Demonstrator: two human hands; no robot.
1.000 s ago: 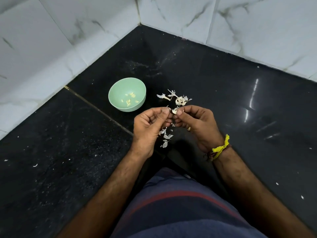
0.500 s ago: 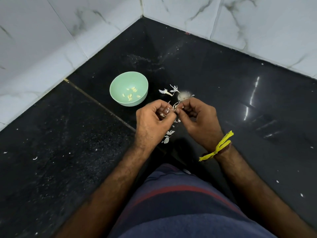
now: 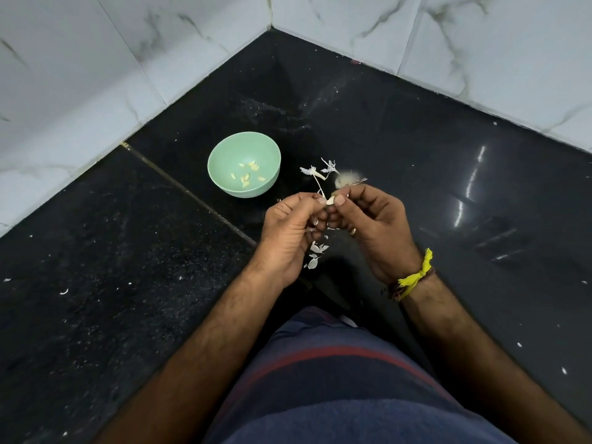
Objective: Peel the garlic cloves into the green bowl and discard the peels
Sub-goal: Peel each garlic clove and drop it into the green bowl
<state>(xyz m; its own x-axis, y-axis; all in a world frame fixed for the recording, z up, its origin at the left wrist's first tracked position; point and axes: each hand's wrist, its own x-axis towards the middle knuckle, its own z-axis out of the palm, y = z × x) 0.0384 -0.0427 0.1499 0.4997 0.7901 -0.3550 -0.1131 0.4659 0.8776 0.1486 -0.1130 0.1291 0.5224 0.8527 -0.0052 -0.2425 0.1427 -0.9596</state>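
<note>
A small garlic clove (image 3: 330, 200) is pinched between the fingertips of my left hand (image 3: 290, 232) and my right hand (image 3: 373, 225), both held just above the black counter. The green bowl (image 3: 224, 155) stands to the upper left of my hands and holds several peeled cloves (image 3: 248, 176). A garlic bulb remnant with stalks and skins (image 3: 344, 178) lies just beyond my right fingers. Loose peels (image 3: 315, 254) lie on the counter under and between my hands.
The black stone counter (image 3: 416, 155) runs into a corner of white marble-tiled walls (image 3: 96, 75). A seam (image 3: 179, 187) crosses the counter left of the bowl. Small white flecks dot the surface. My lap in blue cloth with a red stripe (image 3: 336, 379) fills the bottom.
My hands stay together on the clove, with the fingers shifting slightly as they work at its skin. The view has moved a little; the bowl and peels stay in place.
</note>
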